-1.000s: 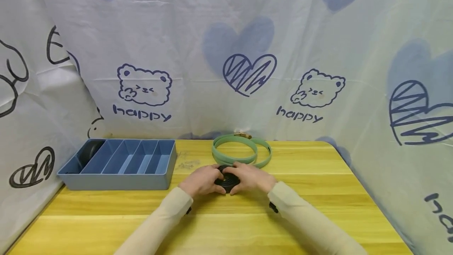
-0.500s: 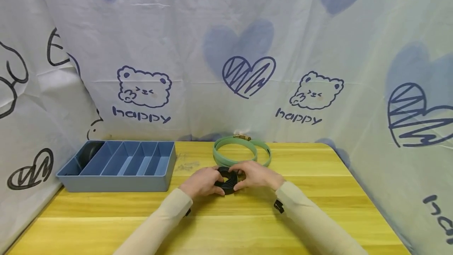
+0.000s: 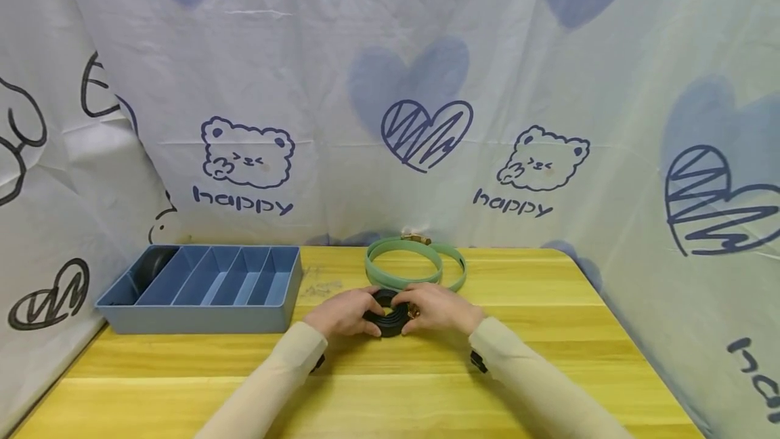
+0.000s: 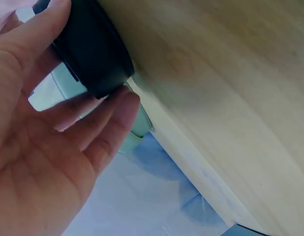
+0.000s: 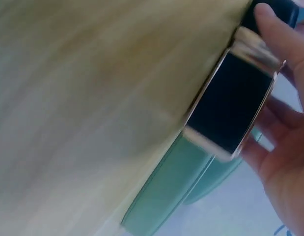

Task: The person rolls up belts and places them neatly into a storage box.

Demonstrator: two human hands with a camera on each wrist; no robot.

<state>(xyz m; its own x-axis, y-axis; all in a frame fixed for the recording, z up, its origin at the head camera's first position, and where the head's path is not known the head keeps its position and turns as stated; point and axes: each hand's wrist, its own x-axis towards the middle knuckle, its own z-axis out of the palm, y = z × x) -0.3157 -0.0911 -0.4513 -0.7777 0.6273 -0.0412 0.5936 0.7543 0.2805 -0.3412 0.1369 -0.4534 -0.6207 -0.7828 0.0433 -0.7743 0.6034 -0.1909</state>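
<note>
A black belt (image 3: 390, 326) wound into a round coil lies on the wooden table in the head view. Its left side is held between the thumb and fingers of my left hand (image 3: 344, 310). My right hand (image 3: 440, 308) grips the coil's right side, beside the gold-framed buckle (image 5: 230, 103) that fills the middle of the right wrist view. Seen from the left wrist, the black strap (image 4: 95, 49) stands on edge with the thumb over its top. Directly behind the coil lies a loosely looped green belt (image 3: 390, 280) with a gold buckle (image 3: 416, 238).
At the left of the table stands a blue-grey divided tray (image 3: 201, 319). A dark rolled item (image 3: 154, 264) sits in its leftmost compartment. A patterned white cloth (image 3: 335, 188) hangs behind the table and along its sides.
The right hand moved slightly right off the coil, showing the buckle, then came back in against it. The left hand kept its grip. The view has tipped slightly upward.
</note>
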